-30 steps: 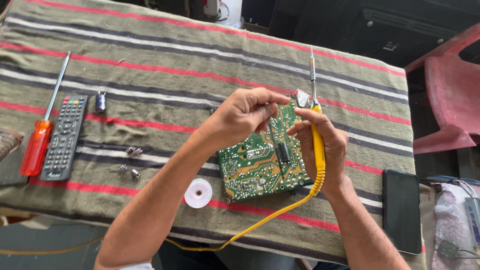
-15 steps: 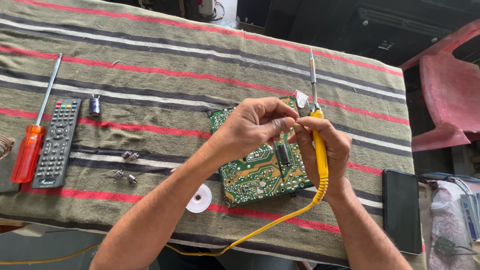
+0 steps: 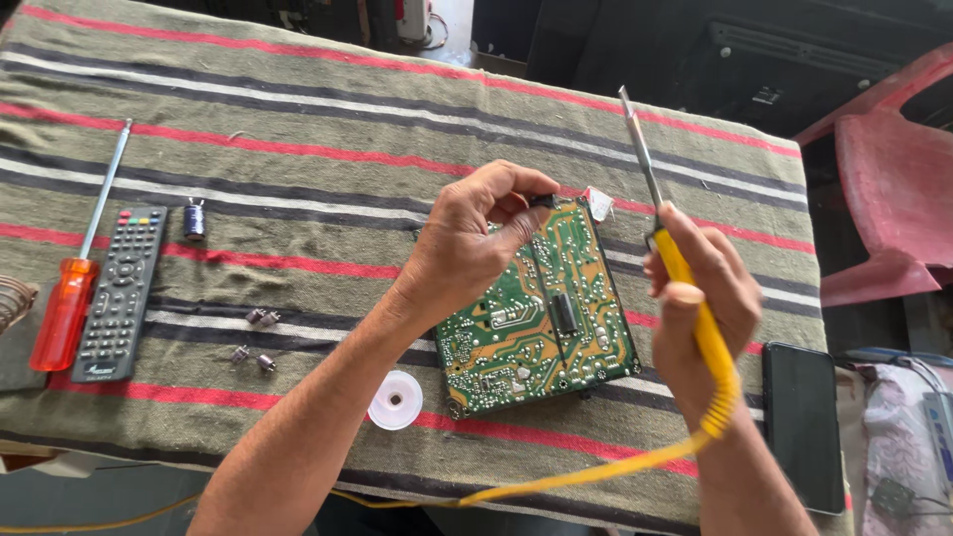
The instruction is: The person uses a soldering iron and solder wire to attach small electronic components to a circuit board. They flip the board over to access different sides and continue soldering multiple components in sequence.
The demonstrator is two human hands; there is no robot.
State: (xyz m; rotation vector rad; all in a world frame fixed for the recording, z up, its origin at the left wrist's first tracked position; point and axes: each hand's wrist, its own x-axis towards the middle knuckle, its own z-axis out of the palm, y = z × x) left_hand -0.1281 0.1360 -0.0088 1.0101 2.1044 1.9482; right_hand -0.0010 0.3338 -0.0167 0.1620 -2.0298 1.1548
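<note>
Right now your left hand (image 3: 467, 248) pinches its fingers on the top edge of the green circuit board (image 3: 536, 313), mid-frame on the striped surface (image 3: 298, 119). It's likely light, stiff and fragile: hold the edges. Your right hand (image 3: 695, 298) grips the yellow soldering iron (image 3: 685, 288).

On the striped cloth (image 3: 298, 119), far left, lie a red-handled screwdriver (image 3: 74, 278) and a black remote (image 3: 121, 293). A small capacitor (image 3: 195, 219) sits beside them. A phone (image 3: 804, 422) lies right, by a pink chair (image 3: 884, 189).
</note>
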